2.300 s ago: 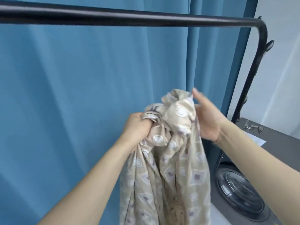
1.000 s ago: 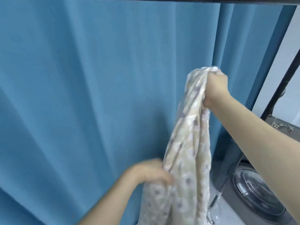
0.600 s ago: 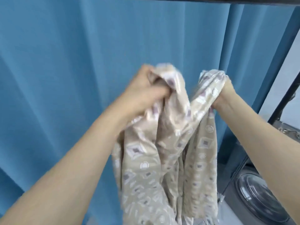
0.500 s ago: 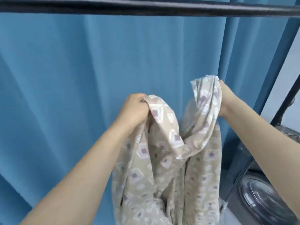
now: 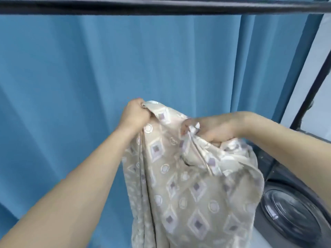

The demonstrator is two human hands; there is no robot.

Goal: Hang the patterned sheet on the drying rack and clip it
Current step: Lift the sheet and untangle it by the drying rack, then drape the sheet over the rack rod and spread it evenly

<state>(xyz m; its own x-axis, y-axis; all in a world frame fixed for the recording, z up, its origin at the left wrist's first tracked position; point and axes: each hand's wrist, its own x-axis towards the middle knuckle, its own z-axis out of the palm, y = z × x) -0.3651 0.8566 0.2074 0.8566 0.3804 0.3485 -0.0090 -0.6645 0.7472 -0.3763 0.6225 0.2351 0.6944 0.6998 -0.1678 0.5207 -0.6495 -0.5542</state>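
Note:
A beige patterned sheet (image 5: pixel 180 190) with diamonds and circles hangs bunched in front of me, well below the black top bar of the drying rack (image 5: pixel 161 6). My left hand (image 5: pixel 136 113) grips the sheet's upper edge at its highest point. A little lower and to the right, my right hand (image 5: pixel 213 128) is closed on a gathered fold of the same sheet. The cloth between the two hands is partly spread and the rest falls out of view at the bottom. No clip is visible.
A blue curtain (image 5: pixel 80 86) fills the space behind the rack. The rack's black side post (image 5: pixel 311 93) slants down at the right. A dark washing machine with a round glass door (image 5: pixel 293 215) stands at the lower right.
My right hand has dropped from head height to beside and below my left hand, taking a new grip on a fold. The sheet has opened wider between the hands.

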